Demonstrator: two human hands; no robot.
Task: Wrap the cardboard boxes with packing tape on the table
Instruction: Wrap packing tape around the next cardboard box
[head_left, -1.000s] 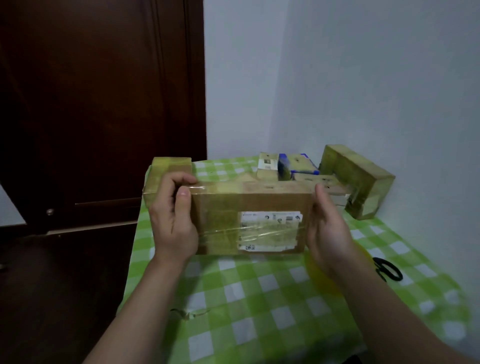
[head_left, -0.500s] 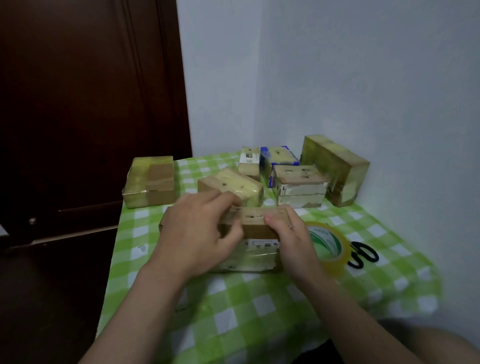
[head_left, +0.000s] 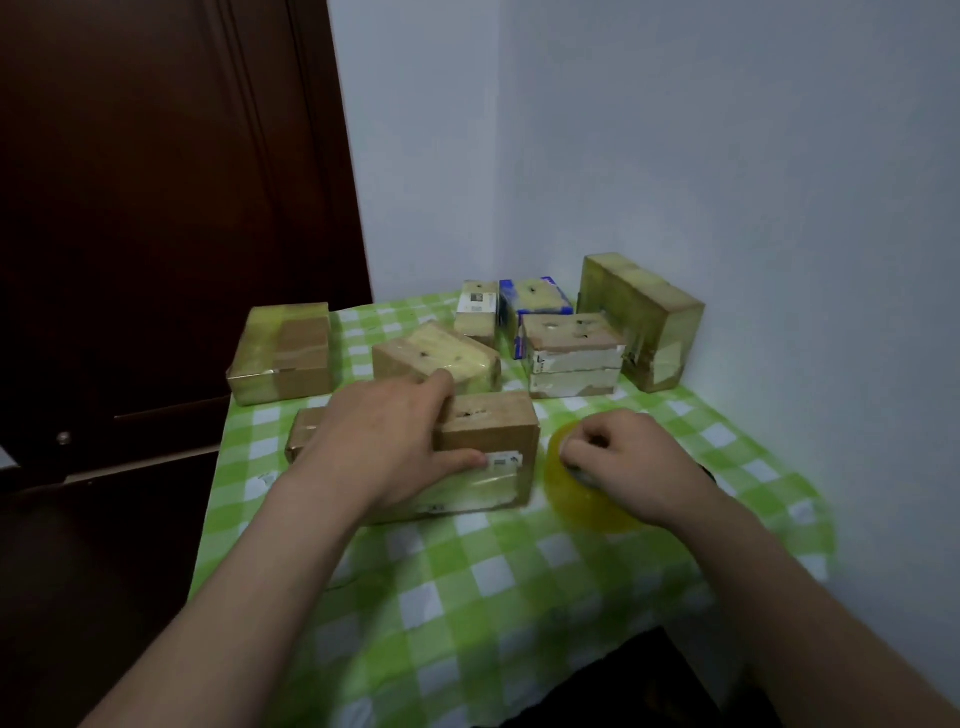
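the step in hand looked like getting the tape ready for another band. the left hand lay across the top of the cardboard box at the centre of the frame, fingers fairly straight on the lid and thumb stretched along the front face over a white label. it pressed and steadied the box rather than closing round it. just right of the box, the right hand sat on the yellow tape roll, fingers curled and pinching at its upper rim, probably feeling for the loose end. whether an end was already lifted could not be told.

this box rested on the green checked table. shiny tape crossed its lower front, while its top showed bare brown card with a few small dark marks, so by my reading it was only partly wrapped. the next move likely called for peeling the end free, sticking it to a bare face and drawing the roll round while the left hand kept the box from sliding.

toward the upper centre stood more closed boxes: a glossy box at the left edge, a tilted box, a small box, a blue box, a white-sided box and a tall box against the wall. most shone yellowish with tape. every one was shut, so what lay inside stayed hidden.
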